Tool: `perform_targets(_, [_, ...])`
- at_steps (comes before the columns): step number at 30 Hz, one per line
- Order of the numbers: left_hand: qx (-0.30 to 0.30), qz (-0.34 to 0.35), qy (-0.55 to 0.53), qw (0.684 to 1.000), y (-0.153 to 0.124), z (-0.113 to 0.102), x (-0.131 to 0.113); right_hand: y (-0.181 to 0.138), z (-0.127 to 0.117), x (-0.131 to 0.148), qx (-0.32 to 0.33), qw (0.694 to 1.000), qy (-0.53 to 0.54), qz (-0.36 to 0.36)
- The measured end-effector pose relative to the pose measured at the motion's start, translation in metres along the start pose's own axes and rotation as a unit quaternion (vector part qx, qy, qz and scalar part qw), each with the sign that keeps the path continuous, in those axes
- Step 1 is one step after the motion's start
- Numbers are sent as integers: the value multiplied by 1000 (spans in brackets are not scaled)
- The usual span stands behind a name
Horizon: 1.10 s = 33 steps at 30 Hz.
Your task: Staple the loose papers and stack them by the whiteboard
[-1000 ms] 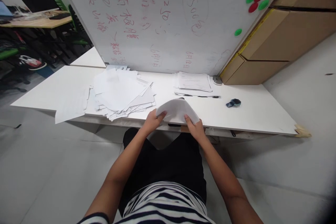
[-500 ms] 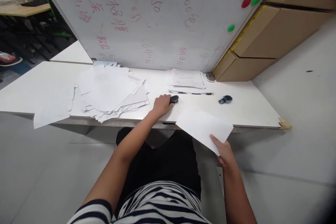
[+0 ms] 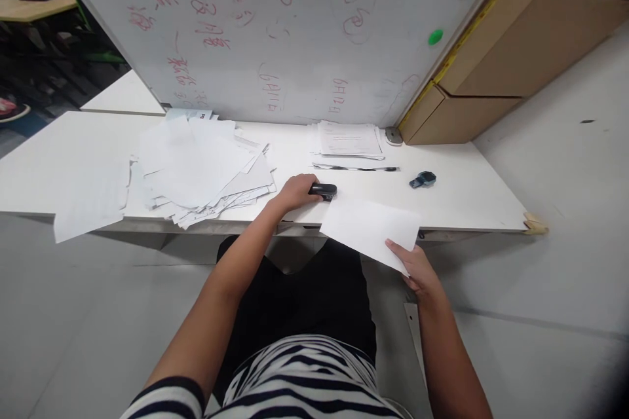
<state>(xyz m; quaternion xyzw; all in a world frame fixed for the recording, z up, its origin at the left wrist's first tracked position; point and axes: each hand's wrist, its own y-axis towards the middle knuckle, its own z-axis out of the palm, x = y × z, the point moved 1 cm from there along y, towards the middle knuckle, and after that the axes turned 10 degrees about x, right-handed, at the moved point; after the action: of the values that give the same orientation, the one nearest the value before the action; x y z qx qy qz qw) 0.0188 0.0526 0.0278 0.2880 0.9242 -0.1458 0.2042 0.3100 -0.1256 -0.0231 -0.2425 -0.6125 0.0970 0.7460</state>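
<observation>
My left hand (image 3: pixel 299 192) is closed round the rear of a black stapler (image 3: pixel 324 190) at the front of the white table. My right hand (image 3: pixel 415 266) pinches the right edge of a white sheet of paper (image 3: pixel 373 230), thumb on top and fingers underneath; whether it is one sheet or more I cannot tell. The paper slants over the table's front edge, and its far left corner lies close to the stapler's front end. Left of my left hand spreads a messy heap of papers (image 3: pixel 196 160).
Behind lies a neater stack of papers (image 3: pixel 348 139), with a thin black-and-clear strip (image 3: pixel 356 167) before it. A dark blue watch (image 3: pixel 423 179) rests at the right. A whiteboard (image 3: pixel 304 33) with red writing and cardboard boxes (image 3: pixel 484 121) stand along the back of the table (image 3: pixel 466 203).
The paper in my right hand has shifted left, closer to the stapler. My left hand has slid back a little on the stapler, so more of it shows. The view has tilted slightly.
</observation>
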Motion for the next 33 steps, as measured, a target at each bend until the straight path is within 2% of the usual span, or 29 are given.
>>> perform_targets(6, [19,11,-10,1000,-1,-1,0,6,-1,-1,8,1000,-5,8])
perform_targets(13, [37,25,5,999,-1,-5,0,13,9,4,47,998,-31,21])
perform_targets(21, [80,52,-16,995,-9,-14,-2,9,7,8,42,998,-40,19])
perform_targets(33, [126,42,-50,990,-9,-20,-2,5,9,5,36,999,-33,18])
